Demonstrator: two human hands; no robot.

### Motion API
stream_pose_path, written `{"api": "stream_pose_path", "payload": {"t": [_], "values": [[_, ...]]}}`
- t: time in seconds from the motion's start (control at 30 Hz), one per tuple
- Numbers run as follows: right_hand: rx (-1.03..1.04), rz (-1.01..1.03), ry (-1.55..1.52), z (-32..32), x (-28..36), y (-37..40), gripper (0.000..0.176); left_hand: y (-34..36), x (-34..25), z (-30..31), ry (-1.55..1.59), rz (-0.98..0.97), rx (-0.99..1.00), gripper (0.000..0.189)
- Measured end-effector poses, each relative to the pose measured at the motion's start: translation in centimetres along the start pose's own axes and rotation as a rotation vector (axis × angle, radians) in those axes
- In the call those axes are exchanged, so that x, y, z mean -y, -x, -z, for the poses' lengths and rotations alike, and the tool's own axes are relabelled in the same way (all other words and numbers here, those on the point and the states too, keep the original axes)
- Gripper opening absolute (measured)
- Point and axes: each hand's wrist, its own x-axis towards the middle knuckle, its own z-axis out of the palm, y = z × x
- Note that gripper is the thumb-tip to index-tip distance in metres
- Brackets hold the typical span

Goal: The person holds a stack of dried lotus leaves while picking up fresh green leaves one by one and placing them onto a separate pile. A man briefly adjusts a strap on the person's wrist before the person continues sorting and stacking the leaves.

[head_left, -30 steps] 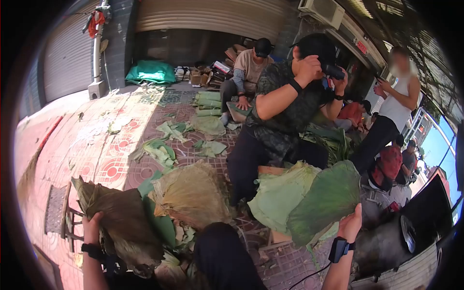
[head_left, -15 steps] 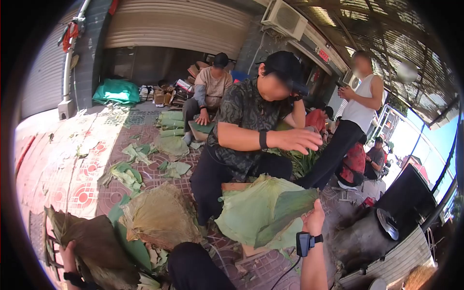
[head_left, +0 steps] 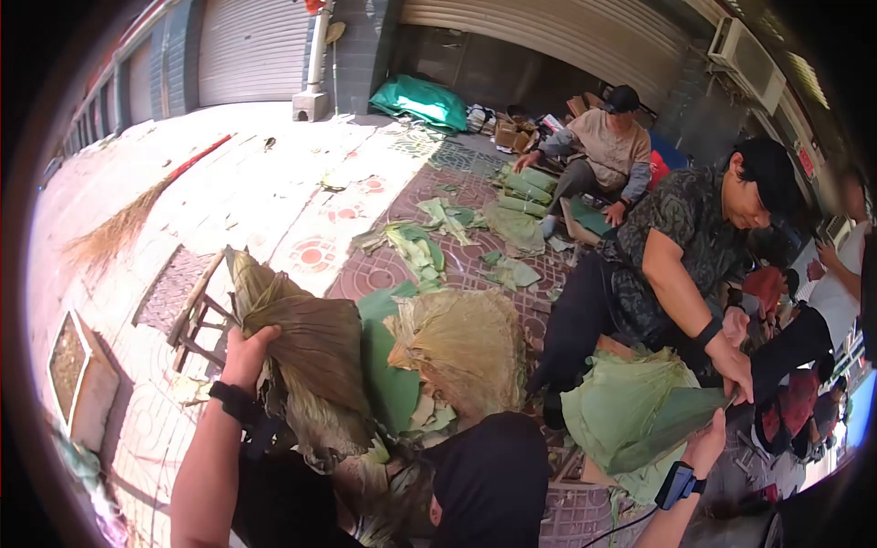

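My left hand (head_left: 251, 358) is closed around the narrow end of a bundle of dried brown leaves (head_left: 315, 338), which fans out over my lap. On the right, my right hand (head_left: 705, 446) grips the edge of a stack of large green leaves (head_left: 621, 411), partly folded over; some of my fingers are hidden behind it. A co-worker's hand (head_left: 734, 370) reaches down to the same edge, just above my fingers. Between my hands lie a tan dried leaf stack (head_left: 466, 347) and a flat green leaf (head_left: 382, 352).
A co-worker in a dark patterned shirt (head_left: 681, 228) sits close at right; another person (head_left: 607, 151) crouches behind near rolled green leaves (head_left: 525, 187). Loose leaf scraps (head_left: 416, 251) litter the tiles. At left are a straw broom (head_left: 137, 215), a small stool (head_left: 196, 315) and a white box (head_left: 87, 384).
My view has swung left. The nearby co-worker's hand has come down from the air to the green leaves' edge. Both my hands keep hold of their leaves.
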Motion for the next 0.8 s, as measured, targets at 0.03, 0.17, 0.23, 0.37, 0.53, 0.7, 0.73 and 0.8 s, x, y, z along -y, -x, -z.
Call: {"api": "stream_pose_path", "payload": {"t": [0.03, 0.17, 0.23, 0.37, 0.53, 0.7, 0.73, 0.8], "values": [[0.029, 0.081, 0.089, -0.4, -0.7, -0.3, 0.047, 0.3, -0.4, -0.1, -0.014, 0.029, 0.006, 0.046], [0.009, 0.39, 0.382, -11.3, -1.2, 5.6, 0.049, 1.9, -2.9, -0.4, 0.004, 0.074, 0.067, 0.048], [0.276, 0.415, 0.44, -16.3, -1.2, 7.9, 0.048, 1.8, -2.8, -0.2, 0.013, 0.078, 0.074, 0.049], [0.884, 0.157, 0.447, -26.2, -2.5, 10.3, 0.035, 1.4, -2.5, -0.2, 0.073, 0.097, 0.088, 0.046], [1.515, -0.018, 0.593, -37.2, -5.8, 14.7, 0.043, 0.8, -2.4, 0.5, 0.081, 0.048, 0.216, 0.035], [1.455, 0.104, 0.741, -39.7, -15.9, 15.7, 0.05, 0.7, -2.3, 0.2, 0.097, 0.037, 0.209, 0.029], [1.357, 0.133, 0.821, -39.6, -17.5, 14.5, 0.052, 0.4, -1.8, 0.6, 0.1, 0.052, 0.226, 0.028], [1.226, 0.107, 1.023, -39.2, -18.4, 12.5, 0.07, 0.2, -1.5, 0.8, 0.088, 0.018, 0.219, 0.025]]}}
